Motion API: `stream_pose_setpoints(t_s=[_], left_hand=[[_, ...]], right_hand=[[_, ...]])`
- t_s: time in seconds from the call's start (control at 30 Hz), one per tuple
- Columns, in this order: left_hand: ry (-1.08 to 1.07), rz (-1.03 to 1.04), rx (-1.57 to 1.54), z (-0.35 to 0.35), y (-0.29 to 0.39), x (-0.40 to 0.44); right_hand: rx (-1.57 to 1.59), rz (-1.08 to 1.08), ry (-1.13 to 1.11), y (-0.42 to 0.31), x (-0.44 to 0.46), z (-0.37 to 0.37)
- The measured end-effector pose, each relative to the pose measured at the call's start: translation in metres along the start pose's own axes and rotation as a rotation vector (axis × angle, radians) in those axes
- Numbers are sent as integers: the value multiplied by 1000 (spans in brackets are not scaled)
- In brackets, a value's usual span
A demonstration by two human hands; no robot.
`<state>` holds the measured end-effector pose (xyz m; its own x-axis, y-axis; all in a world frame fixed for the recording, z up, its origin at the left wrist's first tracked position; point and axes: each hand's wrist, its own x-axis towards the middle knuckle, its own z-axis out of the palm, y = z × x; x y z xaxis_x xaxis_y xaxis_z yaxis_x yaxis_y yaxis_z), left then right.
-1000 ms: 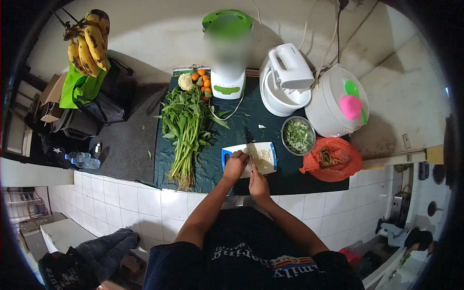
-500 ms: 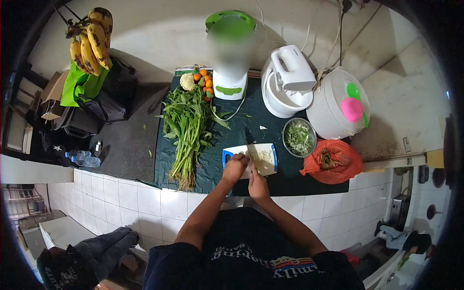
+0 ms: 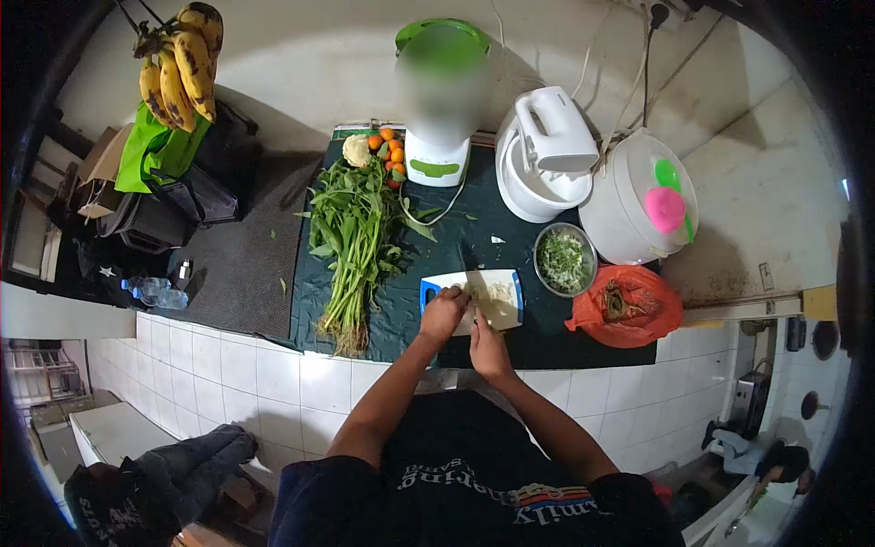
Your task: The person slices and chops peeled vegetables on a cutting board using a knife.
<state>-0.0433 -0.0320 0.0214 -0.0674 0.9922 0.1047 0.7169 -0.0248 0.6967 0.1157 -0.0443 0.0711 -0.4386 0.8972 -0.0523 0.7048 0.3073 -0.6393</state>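
Observation:
A white cutting board (image 3: 441, 279) with blue ends lies near the counter's front edge. My left hand (image 3: 444, 313) is over its left half, fingers bunched and pressed down on something small that they hide. Closed around a knife (image 3: 475, 303), my right hand (image 3: 489, 348) is at the board's front edge; most of the handle is covered, and the blade stands close to my left fingertips. Pale chopped bits (image 3: 501, 294) are scattered on the board's right half. Behind and right of it, a metal bowl (image 3: 565, 261) contains chopped green and white pieces.
Leafy greens with roots (image 3: 351, 246) lie left of the board, below a cauliflower (image 3: 356, 151) and small tomatoes (image 3: 396, 156). A blender (image 3: 437, 159) and stand mixer (image 3: 551, 137) stand behind. An orange plastic bag (image 3: 629, 310) is at right. Another person (image 3: 137, 492) is lower left.
My hands stay at almost the same spot on the board, with only slight movement of the fingers and knife. The whole view has shifted a little.

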Motion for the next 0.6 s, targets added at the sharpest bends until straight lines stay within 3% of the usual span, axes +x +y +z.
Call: stream_pose_setpoints(t_s=[0.07, 0.2, 0.4, 0.57, 0.6], left_hand=[[-11, 10, 30, -1, 0, 1], [11, 4, 36, 2, -1, 2], [-6, -43, 62, 0, 0, 1], [-33, -29, 28, -8, 5, 1], [-33, -28, 28, -9, 5, 1]], right_hand=[[40, 130, -68, -2, -3, 5], [46, 80, -9, 3, 13, 10], [72, 169, -153, -10, 25, -12], [93, 73, -26, 1, 3, 8], [92, -27, 93, 1, 5, 13]])
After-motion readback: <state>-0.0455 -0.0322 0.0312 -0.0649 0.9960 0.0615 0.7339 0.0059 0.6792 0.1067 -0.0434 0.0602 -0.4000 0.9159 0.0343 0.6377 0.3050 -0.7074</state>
